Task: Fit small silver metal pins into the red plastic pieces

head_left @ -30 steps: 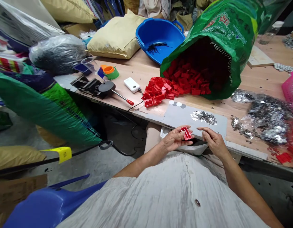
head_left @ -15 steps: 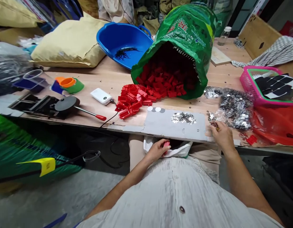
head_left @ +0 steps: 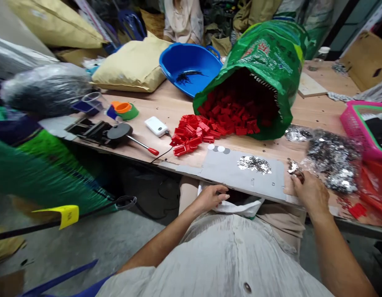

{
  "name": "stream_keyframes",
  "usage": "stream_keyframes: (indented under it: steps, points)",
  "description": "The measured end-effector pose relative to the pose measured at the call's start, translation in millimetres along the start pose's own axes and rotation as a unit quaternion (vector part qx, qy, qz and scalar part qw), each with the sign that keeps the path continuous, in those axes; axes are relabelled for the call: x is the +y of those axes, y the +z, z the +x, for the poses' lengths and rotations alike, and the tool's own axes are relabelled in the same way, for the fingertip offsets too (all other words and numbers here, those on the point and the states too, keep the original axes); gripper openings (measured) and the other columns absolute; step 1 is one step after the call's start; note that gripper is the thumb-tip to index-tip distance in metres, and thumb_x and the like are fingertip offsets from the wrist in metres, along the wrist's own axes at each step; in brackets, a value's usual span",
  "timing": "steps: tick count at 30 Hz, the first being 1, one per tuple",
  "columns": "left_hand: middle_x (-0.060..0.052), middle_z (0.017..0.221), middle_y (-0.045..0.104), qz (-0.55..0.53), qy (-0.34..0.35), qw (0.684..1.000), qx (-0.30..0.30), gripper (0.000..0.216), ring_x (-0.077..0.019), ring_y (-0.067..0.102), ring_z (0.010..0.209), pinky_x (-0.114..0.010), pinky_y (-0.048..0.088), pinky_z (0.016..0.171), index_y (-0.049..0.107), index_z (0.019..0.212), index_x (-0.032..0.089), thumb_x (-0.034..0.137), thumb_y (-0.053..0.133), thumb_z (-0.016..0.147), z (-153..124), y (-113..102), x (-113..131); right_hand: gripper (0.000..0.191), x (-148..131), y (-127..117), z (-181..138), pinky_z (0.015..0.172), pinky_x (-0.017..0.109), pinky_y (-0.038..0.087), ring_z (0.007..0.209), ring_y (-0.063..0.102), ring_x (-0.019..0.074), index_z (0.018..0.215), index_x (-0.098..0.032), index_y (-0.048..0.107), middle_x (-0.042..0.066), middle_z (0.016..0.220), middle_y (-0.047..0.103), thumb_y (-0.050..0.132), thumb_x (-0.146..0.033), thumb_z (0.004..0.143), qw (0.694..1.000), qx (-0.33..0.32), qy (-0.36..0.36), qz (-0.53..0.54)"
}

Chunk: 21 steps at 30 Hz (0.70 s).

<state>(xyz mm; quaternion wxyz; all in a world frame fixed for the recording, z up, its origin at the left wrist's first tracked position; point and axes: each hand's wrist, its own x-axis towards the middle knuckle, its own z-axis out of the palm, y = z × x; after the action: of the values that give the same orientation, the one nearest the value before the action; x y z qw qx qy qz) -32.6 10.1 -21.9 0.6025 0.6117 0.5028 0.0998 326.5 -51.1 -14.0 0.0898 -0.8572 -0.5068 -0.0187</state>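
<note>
My left hand (head_left: pixel 213 196) rests in my lap at the mouth of a white plastic bag (head_left: pixel 240 206), fingers curled loosely; no red piece shows in it. My right hand (head_left: pixel 307 190) lies on the table's front edge, fingertips pinched among small shiny metal pieces (head_left: pixel 293 167). A grey card (head_left: pixel 228 169) in front of me carries a little heap of metal pieces (head_left: pixel 253 163). Red plastic parts (head_left: pixel 191 134) spill from a tipped green sack (head_left: pixel 265 62).
A blue basin (head_left: pixel 191 68), a white power bank (head_left: pixel 156 126), a black hand tool with a red-tipped lever (head_left: pixel 116 134), and tape rolls (head_left: pixel 124 110) sit on the wooden table. A pink basket (head_left: pixel 361 128) and clear bags of metal pieces (head_left: pixel 333 159) lie right. Another person sits behind the basin.
My left hand carried the red part down to the bag in my lap, and the part is no longer visible. My right hand moved out to the metal pieces on the table.
</note>
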Motion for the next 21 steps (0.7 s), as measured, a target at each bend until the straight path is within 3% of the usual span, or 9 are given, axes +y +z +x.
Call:
stream_keyframes:
  steps: [2,4,6,9,12,15,19,21]
  points:
    - [-0.005,0.078,0.071,-0.005,0.035,0.999,0.017,0.037,-0.0139,0.062,0.061,-0.021,0.046,0.052,0.071,0.101,0.016,0.045,0.064,0.08,3,-13,13,0.026,4,3,0,0.057,0.033,0.033,0.069,0.056,0.0238,0.092,-0.022,0.064,0.009,0.084,0.067,0.05,-0.044,0.09,1.0,-0.004,-0.012,0.01]
    - [-0.003,0.077,0.07,-0.006,0.062,0.995,0.072,0.035,-0.0134,0.061,0.06,-0.022,0.045,0.051,0.068,0.108,0.017,0.041,0.059,0.085,11,-29,26,0.025,8,6,-1,0.058,0.033,0.034,0.069,0.056,0.0241,0.091,-0.022,0.064,0.008,0.083,0.067,0.049,-0.042,0.09,0.999,0.01,-0.032,0.018]
    - [-0.003,0.087,0.07,0.069,0.11,0.974,0.184,0.031,-0.0132,0.062,0.065,-0.025,0.049,0.062,0.068,0.11,0.019,0.035,0.061,0.085,22,-47,38,0.026,11,8,-2,0.06,0.034,0.036,0.071,0.057,0.0243,0.092,-0.022,0.065,0.009,0.084,0.068,0.047,-0.041,0.091,0.998,0.02,-0.054,0.023]
    - [-0.009,0.116,0.065,0.232,0.154,0.885,0.372,0.04,-0.0203,0.062,0.098,-0.034,0.048,0.092,0.061,0.125,0.021,0.022,0.062,0.085,43,-76,49,0.027,14,9,-6,0.061,0.034,0.038,0.074,0.059,0.0243,0.093,-0.023,0.066,0.008,0.088,0.069,0.046,-0.041,0.092,0.997,0.019,-0.073,0.025]
    - [-0.012,0.127,0.057,0.335,0.085,0.801,0.489,0.048,-0.0284,0.051,0.118,-0.041,0.041,0.102,0.056,0.131,0.021,0.023,0.065,0.084,60,-101,52,0.028,16,12,-10,0.061,0.034,0.038,0.073,0.06,0.0245,0.095,-0.024,0.066,0.008,0.089,0.071,0.047,-0.044,0.092,0.997,0.029,-0.065,0.033]
    - [-0.012,0.132,0.054,0.372,0.048,0.787,0.49,0.045,-0.0324,0.045,0.121,-0.046,0.038,0.102,0.06,0.126,0.022,0.029,0.069,0.082,70,-115,48,0.031,15,16,-15,0.06,0.034,0.039,0.071,0.061,0.0245,0.1,-0.024,0.066,0.008,0.089,0.072,0.047,-0.046,0.092,0.995,0.053,-0.066,0.058]
    - [-0.015,0.13,0.056,0.358,0.09,0.801,0.471,0.037,-0.035,0.04,0.123,-0.048,0.033,0.101,0.065,0.116,0.019,0.032,0.069,0.082,73,-117,41,0.032,10,12,-26,0.07,0.035,0.045,0.084,0.065,0.0246,0.103,-0.022,0.065,0.008,0.1,0.072,0.043,-0.043,0.094,0.98,0.064,-0.137,0.126]
    - [-0.016,0.128,0.057,0.332,0.121,0.81,0.468,0.036,-0.0359,0.038,0.124,-0.05,0.028,0.103,0.065,0.115,0.016,0.03,0.07,0.081,75,-116,37,0.028,9,6,-30,0.078,0.035,0.047,0.094,0.065,0.0246,0.105,-0.023,0.064,0.007,0.109,0.071,0.045,-0.04,0.093,0.974,0.025,-0.161,0.155]
